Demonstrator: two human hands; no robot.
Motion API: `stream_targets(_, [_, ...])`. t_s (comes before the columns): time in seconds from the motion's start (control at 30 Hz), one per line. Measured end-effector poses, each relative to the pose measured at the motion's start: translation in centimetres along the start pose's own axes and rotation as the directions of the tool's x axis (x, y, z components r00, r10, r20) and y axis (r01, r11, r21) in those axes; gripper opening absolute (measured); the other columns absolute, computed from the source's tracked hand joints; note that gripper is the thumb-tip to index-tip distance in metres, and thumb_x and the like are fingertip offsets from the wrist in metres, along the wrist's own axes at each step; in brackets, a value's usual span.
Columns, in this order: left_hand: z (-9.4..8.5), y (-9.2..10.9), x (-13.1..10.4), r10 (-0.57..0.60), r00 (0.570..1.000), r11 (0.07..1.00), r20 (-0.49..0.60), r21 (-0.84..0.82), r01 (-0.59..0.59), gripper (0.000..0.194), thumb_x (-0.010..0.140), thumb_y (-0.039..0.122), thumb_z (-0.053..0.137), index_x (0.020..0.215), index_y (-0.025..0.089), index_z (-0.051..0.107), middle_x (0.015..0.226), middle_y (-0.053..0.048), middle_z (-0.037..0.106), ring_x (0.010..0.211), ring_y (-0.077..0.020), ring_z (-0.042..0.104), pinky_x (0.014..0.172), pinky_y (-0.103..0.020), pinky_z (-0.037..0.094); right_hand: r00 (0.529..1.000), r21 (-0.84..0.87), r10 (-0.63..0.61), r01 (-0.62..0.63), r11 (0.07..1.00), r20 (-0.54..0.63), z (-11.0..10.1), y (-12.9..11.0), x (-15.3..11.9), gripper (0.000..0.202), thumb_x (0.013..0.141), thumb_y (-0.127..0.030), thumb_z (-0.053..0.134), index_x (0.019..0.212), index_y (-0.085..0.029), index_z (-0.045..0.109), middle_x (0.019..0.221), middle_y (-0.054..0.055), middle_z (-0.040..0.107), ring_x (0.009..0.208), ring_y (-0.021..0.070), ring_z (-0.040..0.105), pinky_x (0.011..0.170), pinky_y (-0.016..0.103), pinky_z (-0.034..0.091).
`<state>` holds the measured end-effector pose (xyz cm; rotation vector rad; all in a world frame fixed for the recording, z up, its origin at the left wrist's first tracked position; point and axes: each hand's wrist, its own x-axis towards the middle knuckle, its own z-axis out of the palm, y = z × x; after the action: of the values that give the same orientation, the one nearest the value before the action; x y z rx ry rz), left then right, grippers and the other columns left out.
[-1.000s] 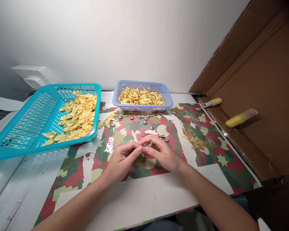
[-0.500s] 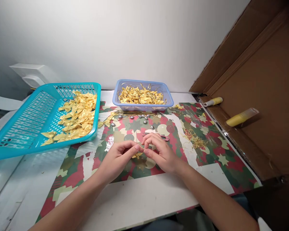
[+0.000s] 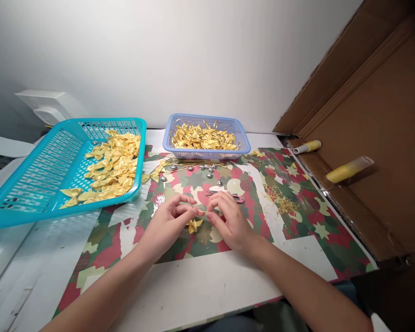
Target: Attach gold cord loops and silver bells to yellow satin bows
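Over the middle of the table my left hand (image 3: 169, 223) is closed, thumb and index finger pinching a thin gold cord (image 3: 202, 212). My right hand (image 3: 232, 222) pinches the same cord just to the right, the fingertips of both hands almost meeting. Below the fingertips is a yellow ribbon bow (image 3: 194, 225); whether it hangs from the cord or lies on the table I cannot tell. Partly behind my right hand lies a pair of small thread snips (image 3: 237, 198). Several silver jingle bells (image 3: 209, 175) are scattered beyond my hands, near a bundle of gold cords (image 3: 196, 163).
A turquoise basket (image 3: 31, 210) of yellow bows stands at the left. At the back is a blue basket (image 3: 207, 152) holding bows with gold cords. Gold cord scraps (image 3: 283, 201) lie at the right, before a cardboard wall (image 3: 376, 115) with two yellow tubes (image 3: 348, 169).
The fingers of my left hand have shifted and curl a little higher. More of the yellow bow shows beneath my hands. The view has moved slightly; the baskets stay in place.
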<state>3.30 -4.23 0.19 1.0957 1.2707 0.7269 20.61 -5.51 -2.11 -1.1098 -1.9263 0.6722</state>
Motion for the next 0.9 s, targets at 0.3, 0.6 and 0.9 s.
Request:
stream_targets(0.3, [-1.4, 0.1, 0.4, -0.024, 0.994, 0.994, 0.102, 0.109, 0.013, 0.032, 0.068, 0.045, 0.074, 0.078, 0.015, 0.073, 0.069, -0.006, 0.069, 0.06, -0.0166, 0.061, 0.045, -0.022, 0.04, 1.0, 0.015, 0.03, -0.03, 0.999, 0.007, -0.1, -0.1, 0.0, 0.015, 0.091, -0.017, 0.045, 0.077, -0.023, 0.045, 0.081, 0.002, 0.055, 0.086, 0.0191, 0.05, 0.08, 0.035, 0.04])
stream_targets(0.6, [-1.8, 0.6, 1.0, -0.055, 0.994, 0.993, 0.09, 0.107, 0.045, 0.031, 0.063, 0.043, 0.078, 0.077, 0.016, 0.074, 0.058, -0.001, 0.066, 0.049, -0.0112, 0.053, 0.041, -0.02, 0.033, 0.999, 0.023, 0.011, -0.01, 1.0, -0.036, 0.4, 0.1, 0.2, 0.014, 0.091, -0.016, 0.047, 0.078, -0.022, 0.047, 0.081, 0.002, 0.055, 0.085, 0.0182, 0.05, 0.079, 0.033, 0.039])
stream_targets(0.9, [-1.7, 0.6, 1.0, -0.028, 0.998, 0.993, 0.059, 0.116, 0.021, 0.034, 0.057, 0.036, 0.081, 0.075, 0.016, 0.061, 0.063, -0.001, 0.068, 0.055, -0.0135, 0.058, 0.045, -0.019, 0.035, 0.996, -0.006, 0.052, -0.053, 0.999, -0.07, 1.1, 0.4, 0.2, 0.011, 0.09, -0.017, 0.048, 0.08, -0.022, 0.047, 0.083, 0.002, 0.056, 0.084, 0.0185, 0.051, 0.083, 0.035, 0.038])
